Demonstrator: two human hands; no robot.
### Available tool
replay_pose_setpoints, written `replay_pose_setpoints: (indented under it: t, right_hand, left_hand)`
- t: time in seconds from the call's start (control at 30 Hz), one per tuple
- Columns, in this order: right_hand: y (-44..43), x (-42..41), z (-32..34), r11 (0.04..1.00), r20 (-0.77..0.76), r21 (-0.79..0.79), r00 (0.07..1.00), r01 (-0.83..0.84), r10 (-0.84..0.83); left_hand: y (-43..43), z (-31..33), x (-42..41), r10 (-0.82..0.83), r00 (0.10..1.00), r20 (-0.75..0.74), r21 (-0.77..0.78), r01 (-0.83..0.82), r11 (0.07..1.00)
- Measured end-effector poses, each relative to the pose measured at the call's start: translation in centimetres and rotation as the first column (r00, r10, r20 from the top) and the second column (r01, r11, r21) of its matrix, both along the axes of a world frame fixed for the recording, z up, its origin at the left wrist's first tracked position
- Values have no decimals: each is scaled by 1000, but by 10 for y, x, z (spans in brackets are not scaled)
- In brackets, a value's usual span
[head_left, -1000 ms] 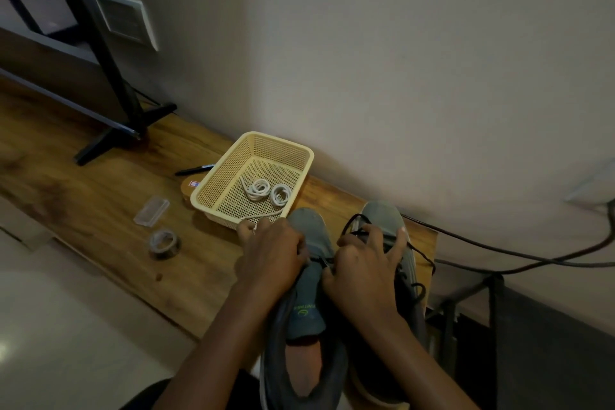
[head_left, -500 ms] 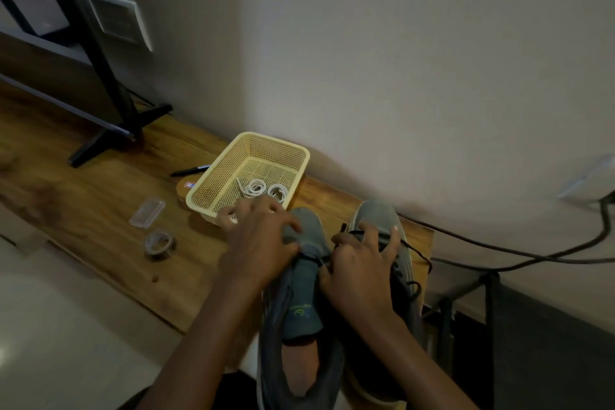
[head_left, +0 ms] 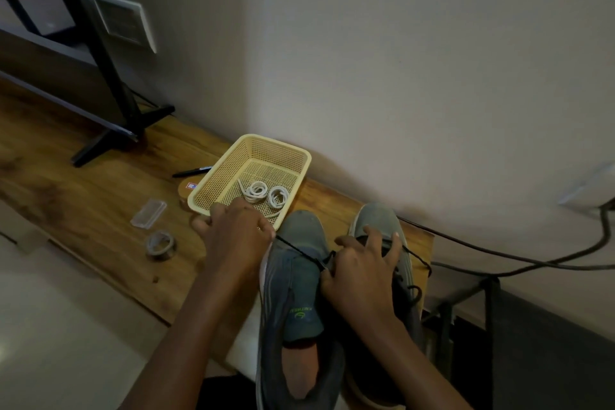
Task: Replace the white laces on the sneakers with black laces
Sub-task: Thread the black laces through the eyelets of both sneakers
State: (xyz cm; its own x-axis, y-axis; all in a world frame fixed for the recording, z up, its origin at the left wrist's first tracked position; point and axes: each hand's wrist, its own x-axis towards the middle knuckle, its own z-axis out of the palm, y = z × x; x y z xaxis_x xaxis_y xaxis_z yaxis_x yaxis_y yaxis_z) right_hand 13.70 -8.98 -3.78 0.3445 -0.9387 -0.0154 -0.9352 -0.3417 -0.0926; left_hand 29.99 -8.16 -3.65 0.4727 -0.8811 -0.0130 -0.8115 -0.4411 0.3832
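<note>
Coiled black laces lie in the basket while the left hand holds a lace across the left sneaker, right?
No: the head view shows the coiled laces in the basket are white. The left hand does hold a lace across the left sneaker.

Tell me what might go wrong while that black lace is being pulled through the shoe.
The left hand pulls the lace taut right beside the basket; a longer pull could knock it. The right shoe sits near the end of the table, with loose lace draped over it, so a hard tug might snag it or nudge it off.
</note>
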Motion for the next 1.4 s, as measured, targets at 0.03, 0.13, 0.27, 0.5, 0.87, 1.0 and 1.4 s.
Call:
replay_pose_setpoints:
  t: [0.03, 0.13, 0.27, 0.5, 0.87, 1.0, 1.4]
  right_hand:
    - [0, 1, 0, 1000, -1, 3, 1000, -2, 2]
    - [-1, 2, -1, 1000, -22, 12, 1000, -2, 3]
    - [-1, 2, 0, 1000, -38, 16, 999, -5, 6]
    - [-1, 1, 1, 1000, -46, 20, 999, 5, -4]
    - [-2, 1, -2, 1000, -41, 19, 999, 15, -14]
    - [-2, 2, -2, 1000, -44, 21, 999, 4, -3]
    - [-3, 0, 0, 999, -29, 37, 999, 17, -16]
  left_hand:
    - [1, 0, 2, -19, 1000, 0, 8, 19, 1000]
    - [2, 0, -9, -186, 982, 19, 5, 186, 983]
    - [1, -9, -30, -325, 943, 69, 37, 323, 946]
    - [2, -17, -33, -309, 947, 93, 36, 307, 951]
    - [4, -8, -1, -116, 993, 24, -41, 117, 992]
    - [2, -11, -22, -303, 949, 82, -18, 306, 952]
    - [0, -12, -14, -147, 988, 53, -71, 151, 986]
